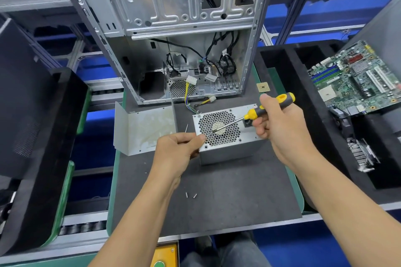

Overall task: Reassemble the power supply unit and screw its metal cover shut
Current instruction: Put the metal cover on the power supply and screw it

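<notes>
Nearest on the dark, matte table (217, 201) lie two small silver screws (190, 195), side by side and apart from everything else. Beyond them the left hand (178, 149) has its fingers curled, the fingertips pinched at the tip of the screwdriver (256, 115); whether a screw sits between them is too small to tell. The right hand (280, 121) is closed round the screwdriver's yellow-and-black handle, its steel shaft slanting down and left across the power supply unit (225, 136).

The unit stands in the middle of the table, a grey sheet-metal box with a honeycomb fan grille on its upper face and a round hub showing behind the mesh. A bundle of yellow, black and other wires with white plugs (195, 91) leaves its far side. Just left of it lies a bent metal cover (143, 130), dull, smudged, one flap folded upright; a thin loose pin (186, 127) lies between cover and unit.

Further back a bare computer case (173, 28) of stamped, ribbed steel stands open, black cables hanging inside. A small square processor chip (263, 87) sits near its right foot. At right, a black foam tray (303, 115) holds a green motherboard (355, 78) tilted against it, and a finned heatsink (362, 154) nearer.
</notes>
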A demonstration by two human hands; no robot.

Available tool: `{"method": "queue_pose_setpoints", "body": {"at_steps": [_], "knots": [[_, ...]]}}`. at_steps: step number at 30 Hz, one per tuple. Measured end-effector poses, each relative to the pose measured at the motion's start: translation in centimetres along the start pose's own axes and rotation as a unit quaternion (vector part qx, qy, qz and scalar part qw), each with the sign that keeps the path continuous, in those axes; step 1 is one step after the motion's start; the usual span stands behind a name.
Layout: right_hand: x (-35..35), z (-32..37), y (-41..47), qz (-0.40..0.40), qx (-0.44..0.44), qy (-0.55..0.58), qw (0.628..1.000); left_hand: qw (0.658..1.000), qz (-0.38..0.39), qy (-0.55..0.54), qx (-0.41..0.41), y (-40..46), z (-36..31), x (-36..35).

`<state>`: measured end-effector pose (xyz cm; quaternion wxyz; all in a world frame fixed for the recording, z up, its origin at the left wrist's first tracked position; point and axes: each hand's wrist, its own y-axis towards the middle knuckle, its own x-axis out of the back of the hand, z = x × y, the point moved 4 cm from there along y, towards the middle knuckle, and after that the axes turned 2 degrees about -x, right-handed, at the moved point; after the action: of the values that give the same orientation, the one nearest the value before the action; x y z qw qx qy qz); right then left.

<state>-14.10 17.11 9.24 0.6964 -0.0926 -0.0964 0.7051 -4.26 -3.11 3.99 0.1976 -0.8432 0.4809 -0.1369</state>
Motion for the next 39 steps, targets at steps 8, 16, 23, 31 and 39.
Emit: {"method": "queue_pose_setpoints", "body": {"at_steps": [8, 16, 23, 31, 39], "knots": [[-0.4, -1.0, 0.1, 0.027, -0.012, -0.043, 0.999, 0.991, -0.031, 0.031, -0.127, -1.6, -0.6, 1.7], [-0.1, -0.8, 0.3, 0.007, -0.017, -0.016, 1.0, 0.863, 0.004, 0.277, -0.422, -3.8, -3.7, -0.8], [2.0, 0.5, 0.5, -0.018, 0.012, -0.014, 1.0, 0.831, 0.006, 0.324, -0.451, -3.7, -3.7, -2.3], [4.8, 1.5, 1.0, -0.032, 0.058, -0.026, 0.997, 0.801, 0.012, 0.346, -0.488, -3.4, -2.4, -5.1], [5.2, 0.4, 1.3, -0.045, 0.048, -0.063, 0.996, 0.811, 0.017, 0.34, -0.476, -2.7, -2.1, -6.2]]}}
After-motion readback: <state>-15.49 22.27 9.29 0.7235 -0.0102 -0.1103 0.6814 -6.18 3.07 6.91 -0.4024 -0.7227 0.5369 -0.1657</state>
